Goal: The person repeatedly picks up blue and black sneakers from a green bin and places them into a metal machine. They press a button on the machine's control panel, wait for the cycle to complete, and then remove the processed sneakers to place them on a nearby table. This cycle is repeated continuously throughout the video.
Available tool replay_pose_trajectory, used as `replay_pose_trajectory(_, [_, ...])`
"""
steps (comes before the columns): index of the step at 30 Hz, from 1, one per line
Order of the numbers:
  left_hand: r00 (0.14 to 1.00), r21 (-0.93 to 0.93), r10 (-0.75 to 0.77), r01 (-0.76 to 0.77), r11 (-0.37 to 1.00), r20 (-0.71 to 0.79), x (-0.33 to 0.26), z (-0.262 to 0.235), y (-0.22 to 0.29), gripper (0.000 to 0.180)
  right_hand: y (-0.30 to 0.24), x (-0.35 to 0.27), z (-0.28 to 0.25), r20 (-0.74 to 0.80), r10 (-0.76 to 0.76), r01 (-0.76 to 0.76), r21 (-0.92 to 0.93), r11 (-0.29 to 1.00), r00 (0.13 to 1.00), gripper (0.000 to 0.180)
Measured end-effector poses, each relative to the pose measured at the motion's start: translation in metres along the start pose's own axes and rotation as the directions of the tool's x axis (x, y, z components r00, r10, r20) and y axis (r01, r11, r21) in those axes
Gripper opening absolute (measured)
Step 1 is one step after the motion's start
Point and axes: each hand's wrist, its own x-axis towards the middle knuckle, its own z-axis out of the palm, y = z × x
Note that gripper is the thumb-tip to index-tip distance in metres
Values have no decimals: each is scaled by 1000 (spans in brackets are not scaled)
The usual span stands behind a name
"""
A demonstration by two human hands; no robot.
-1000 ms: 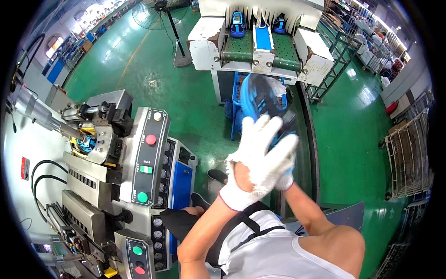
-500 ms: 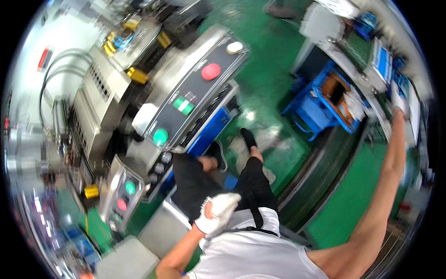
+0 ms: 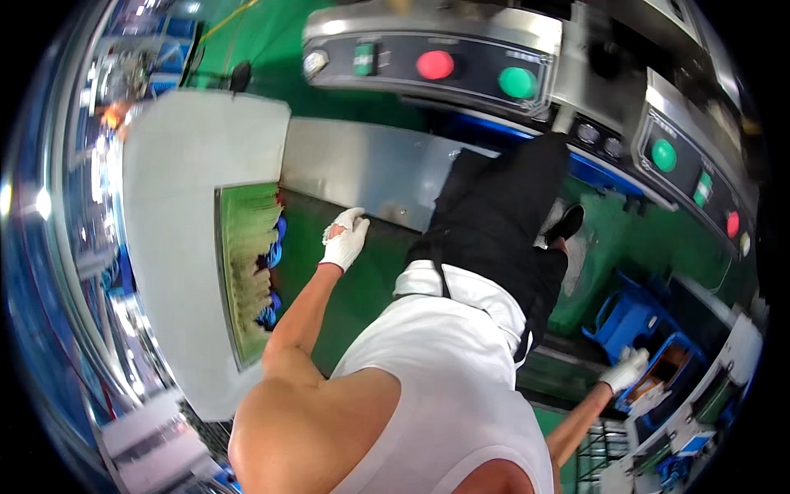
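Observation:
My left hand [image 3: 346, 239] wears a white knit glove with a hole that bares skin on its back. It hangs open with loosely bent fingers, holding nothing, close to the edge of a metal bench top [image 3: 362, 169]. My right hand [image 3: 627, 370], also in a white glove, is out to the right by a blue plastic stool or crate [image 3: 623, 317] and a blue bin [image 3: 679, 350] with brown contents. Its fingers are blurred, and I cannot make out anything in them.
Ahead stands a machine with a sloped control panel [image 3: 403, 64] and a second panel [image 3: 691, 160], both with green and red buttons. A pale grey cabinet top [image 3: 173, 239] with a green mesh panel [image 3: 247, 263] is on my left. A workbench [image 3: 736, 346] stands far right.
My view has swung left, bringing the grey cabinet close. My left hand has moved from my lap out to the left. My right hand has come away from the workbench.

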Motion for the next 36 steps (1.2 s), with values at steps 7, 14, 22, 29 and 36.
replay_pose_trajectory(7, [881, 421, -304, 446, 790, -362, -21, -37, -242, 52, -77, -58, 168, 586, -94, 344, -331, 879, 805, 69])
replay_pose_trajectory(14, [678, 395, -727, 700, 595, -107, 19, -153, -349, 73, -158, -42, 222, 779, -140, 756, -521, 395, 610, 73])
replay_pose_trajectory(22, [846, 128, -413, 476, 870, -339, -13, -87, -363, 64, -195, -97, 276, 856, -75, 792, -435, 428, 511, 60])
replay_pose_trajectory(29, [978, -109, -81, 61, 992, -190, -57, -8, -158, 65, -246, -259, 316, 987, -43, 802, -102, 589, 156, 61])
replay_pose_trajectory(36, [970, -168, 33, -76, 983, -242, -43, -25, -102, 59, -260, -400, 381, 839, -124, 701, 516, 493, -530, 78])
